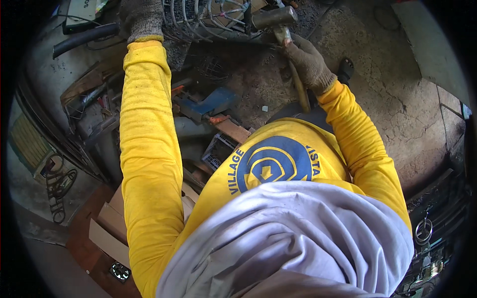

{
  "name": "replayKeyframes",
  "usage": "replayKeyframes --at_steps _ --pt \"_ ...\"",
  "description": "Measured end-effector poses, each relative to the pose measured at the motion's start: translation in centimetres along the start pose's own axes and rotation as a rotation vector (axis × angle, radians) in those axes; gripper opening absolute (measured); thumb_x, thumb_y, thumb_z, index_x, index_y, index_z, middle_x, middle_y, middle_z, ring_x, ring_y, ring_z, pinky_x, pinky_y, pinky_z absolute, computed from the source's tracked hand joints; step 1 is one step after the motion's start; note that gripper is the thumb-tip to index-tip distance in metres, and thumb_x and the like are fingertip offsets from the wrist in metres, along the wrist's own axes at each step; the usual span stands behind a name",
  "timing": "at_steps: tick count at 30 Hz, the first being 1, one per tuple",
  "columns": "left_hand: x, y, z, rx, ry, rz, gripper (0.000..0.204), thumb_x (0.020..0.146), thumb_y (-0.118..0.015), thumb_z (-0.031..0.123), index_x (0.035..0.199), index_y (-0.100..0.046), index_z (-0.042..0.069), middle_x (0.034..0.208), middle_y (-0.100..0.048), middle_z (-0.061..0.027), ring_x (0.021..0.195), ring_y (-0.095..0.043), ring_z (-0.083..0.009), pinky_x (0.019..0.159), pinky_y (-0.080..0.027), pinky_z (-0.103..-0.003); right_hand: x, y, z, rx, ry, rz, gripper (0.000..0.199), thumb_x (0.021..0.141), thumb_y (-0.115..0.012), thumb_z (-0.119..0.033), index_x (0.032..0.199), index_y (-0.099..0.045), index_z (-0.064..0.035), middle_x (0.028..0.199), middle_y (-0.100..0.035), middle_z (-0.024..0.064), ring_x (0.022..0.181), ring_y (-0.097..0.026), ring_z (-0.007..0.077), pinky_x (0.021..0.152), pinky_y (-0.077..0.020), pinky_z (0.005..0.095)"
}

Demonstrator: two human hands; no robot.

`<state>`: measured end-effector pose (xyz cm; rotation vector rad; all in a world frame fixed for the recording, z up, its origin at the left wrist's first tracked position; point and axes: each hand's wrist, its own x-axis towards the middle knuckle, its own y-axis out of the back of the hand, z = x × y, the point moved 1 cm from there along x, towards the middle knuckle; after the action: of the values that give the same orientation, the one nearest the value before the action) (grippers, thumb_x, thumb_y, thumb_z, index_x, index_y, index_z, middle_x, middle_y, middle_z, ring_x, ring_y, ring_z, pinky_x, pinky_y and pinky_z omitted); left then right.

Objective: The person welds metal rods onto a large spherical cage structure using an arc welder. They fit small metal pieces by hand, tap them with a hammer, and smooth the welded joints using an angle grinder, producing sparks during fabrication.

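My right hand (310, 62), in a brown knit glove, is closed around the wooden handle of a hammer (299, 88). The blocky metal hammer head (273, 18) points left, beside a cage of curved metal bars (203, 17). At the top edge, my gloved left hand (141, 20) is next to that cage, its fingers mostly hidden. A black tube (85, 39) runs into the left side of this glove, and the hand appears closed on it.
Below the cage lie a blue metal piece (208, 103), scrap wood and a grey crate (218, 149). Cardboard (112, 221) is at lower left, near sandals (58, 186). Cracked concrete floor (382, 89) spreads to the right. Dark metal gear (427, 253) stands at lower right.
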<state>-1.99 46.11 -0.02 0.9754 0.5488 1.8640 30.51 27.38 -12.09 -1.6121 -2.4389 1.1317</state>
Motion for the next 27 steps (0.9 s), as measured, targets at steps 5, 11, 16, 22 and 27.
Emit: replayKeyframes --at_steps 5,11,16,22,27 --pt "0.9 -0.3 -1.1 0.076 -0.046 0.013 0.049 0.088 -0.066 0.046 0.108 -0.074 0.002 0.106 -0.074 -0.0174 0.100 -0.068 -0.0304 0.089 -0.051 -0.040 0.3 -1.1 -1.0 0.081 -0.075 0.025 0.045 0.102 -0.058 -0.043 0.127 -0.058 -0.0058 0.090 -0.061 0.0013 0.072 -0.060 0.0119 0.059 -0.0497 0.0270" --pt "3.3 1.2 -3.4 0.442 -0.142 -0.060 0.047 0.094 -0.055 0.046 0.102 -0.073 0.003 0.104 -0.072 -0.0218 0.098 -0.067 -0.0383 0.084 -0.051 -0.046 0.6 -0.8 -1.1 0.069 -0.108 -0.043 0.041 0.104 -0.053 -0.042 0.118 -0.063 -0.0048 0.090 -0.062 -0.0002 0.075 -0.058 0.0088 0.063 -0.0487 0.0243" --pt "1.7 1.0 -0.4 0.802 -0.267 -0.131 0.046 0.099 -0.049 0.043 0.104 -0.071 0.003 0.106 -0.070 -0.0227 0.099 -0.066 -0.0409 0.084 -0.050 -0.047 0.0 -1.3 -1.2 0.093 -0.087 0.016 0.043 0.102 -0.056 -0.046 0.115 -0.063 -0.0064 0.085 -0.060 -0.0004 0.072 -0.057 0.0086 0.059 -0.0474 0.0251" --pt "-0.6 1.7 4.4 0.831 -0.337 -0.135 0.045 0.102 -0.045 0.040 0.111 -0.068 0.003 0.110 -0.069 -0.0233 0.102 -0.065 -0.0411 0.086 -0.050 -0.047 0.0 0.3 1.9 0.148 -0.114 0.073 0.039 0.102 -0.055 -0.048 0.109 -0.058 -0.0105 0.075 -0.055 0.0009 0.056 -0.052 0.0103 0.049 -0.0433 0.0248" --pt "-0.9 1.6 5.2 0.721 -0.310 -0.147 0.045 0.104 -0.041 0.038 0.117 -0.066 0.003 0.114 -0.068 -0.0240 0.105 -0.064 -0.0411 0.088 -0.049 -0.046 -0.8 0.3 5.0 0.232 -0.121 0.096 0.038 0.103 -0.053 -0.047 0.112 -0.057 -0.0093 0.075 -0.055 0.0021 0.056 -0.051 0.0118 0.048 -0.0431 0.0259"
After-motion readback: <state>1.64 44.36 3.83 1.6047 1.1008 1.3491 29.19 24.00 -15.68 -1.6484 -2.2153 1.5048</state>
